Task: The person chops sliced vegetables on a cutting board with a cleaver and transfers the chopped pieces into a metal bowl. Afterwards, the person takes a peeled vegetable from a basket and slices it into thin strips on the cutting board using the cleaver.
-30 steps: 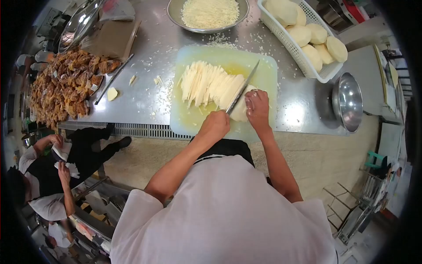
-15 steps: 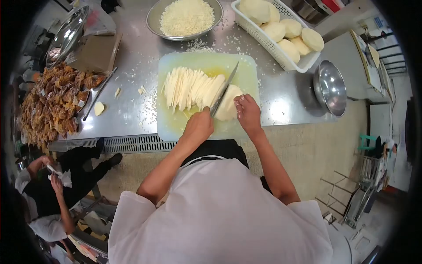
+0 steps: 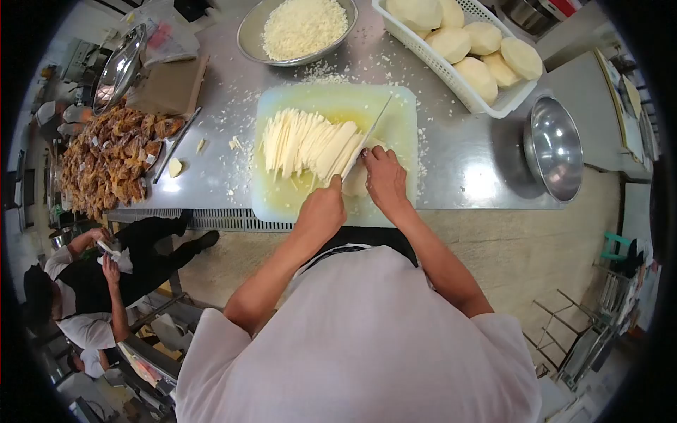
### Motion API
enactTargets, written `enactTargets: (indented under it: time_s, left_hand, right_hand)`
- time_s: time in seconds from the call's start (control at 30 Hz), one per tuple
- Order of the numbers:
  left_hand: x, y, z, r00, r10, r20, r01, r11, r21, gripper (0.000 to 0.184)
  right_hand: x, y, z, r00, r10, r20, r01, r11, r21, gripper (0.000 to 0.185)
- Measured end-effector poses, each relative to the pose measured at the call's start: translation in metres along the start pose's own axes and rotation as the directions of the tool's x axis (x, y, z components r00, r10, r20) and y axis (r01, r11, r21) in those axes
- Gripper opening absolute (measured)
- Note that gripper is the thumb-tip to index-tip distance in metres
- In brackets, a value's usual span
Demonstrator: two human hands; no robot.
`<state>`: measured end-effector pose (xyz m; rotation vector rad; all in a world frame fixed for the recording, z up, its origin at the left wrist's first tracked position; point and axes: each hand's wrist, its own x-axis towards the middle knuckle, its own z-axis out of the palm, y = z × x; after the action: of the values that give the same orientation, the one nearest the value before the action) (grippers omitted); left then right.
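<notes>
My left hand (image 3: 323,209) is closed round the handle of a knife (image 3: 370,130), its blade slanting up and to the right over a pale green cutting board (image 3: 271,196). Left of the blade, a fanned row of pale vegetable slices and strips (image 3: 303,144) lies on the board. On the blade's right side, my right hand (image 3: 384,176) presses curled fingers down on a peeled pale root vegetable (image 3: 357,185), close against the knife. The hand covers most of that piece; its exact kind cannot be told.
Behind the board stands a metal bowl (image 3: 247,44) of finely chopped white bits. A white basket (image 3: 504,106) holds several peeled vegetables. To the right is a steel bowl (image 3: 553,148). Brown cooked pieces (image 3: 106,162) are heaped at left, beside a dark rod (image 3: 176,144). A co-worker (image 3: 92,296) is at lower left.
My right hand has moved left from the vegetable's right edge onto its top, up against the blade. The knife stays in my left hand, its blade tilted slightly differently. The view has shifted a little.
</notes>
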<state>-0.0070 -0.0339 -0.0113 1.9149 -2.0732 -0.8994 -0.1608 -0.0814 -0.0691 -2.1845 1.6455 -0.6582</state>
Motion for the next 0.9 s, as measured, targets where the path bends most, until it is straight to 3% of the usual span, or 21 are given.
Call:
enactTargets:
  time_s: [0.13,0.2,0.4,0.5,0.63,0.73,0.83,0.9]
  left_hand:
    - [0.018,0.001,0.011,0.996,0.066,-0.053,-0.065,0.998,0.025,0.012]
    - [0.007,0.015,-0.017,1.0,0.022,-0.012,-0.022,0.999,-0.031,0.01]
    - [0.014,-0.008,0.021,0.999,0.029,-0.032,-0.028,0.999,0.031,0.01]
    - [0.003,0.011,-0.013,1.0,0.016,-0.007,-0.016,1.0,-0.026,0.011]
    - [-0.001,0.0,0.013,0.999,-0.007,-0.034,0.007,1.0,-0.01,0.009]
    - [0.007,0.002,0.011,0.995,0.065,-0.079,-0.068,0.997,-0.035,0.008]
    - [0.002,0.006,-0.005,0.998,0.069,-0.011,-0.069,0.997,-0.032,0.007]
    - [-0.005,0.004,0.007,0.999,-0.035,-0.003,0.035,0.998,-0.052,0.011]
  right_hand:
    - [0.0,0.004,-0.004,0.999,-0.02,0.032,0.021,0.999,-0.027,0.025]
    - [0.002,0.003,-0.003,0.999,-0.029,0.016,0.029,1.0,-0.007,0.026]
    - [-0.002,0.006,-0.001,1.0,-0.031,0.0,0.031,0.999,-0.01,0.026]
    - [0.002,0.003,0.0,0.998,-0.051,-0.037,0.051,0.999,-0.008,0.026]
    - [-0.004,0.005,0.007,1.0,-0.012,-0.029,0.012,1.0,-0.014,0.025]
    - [-0.005,0.007,0.005,0.999,-0.028,-0.037,0.027,0.999,-0.021,0.023]
    - [0.001,0.005,0.005,0.999,-0.017,-0.05,0.017,1.0,-0.001,0.022]
    - [-0.005,0.005,0.004,0.999,0.004,-0.043,-0.003,1.0,0.01,0.022]
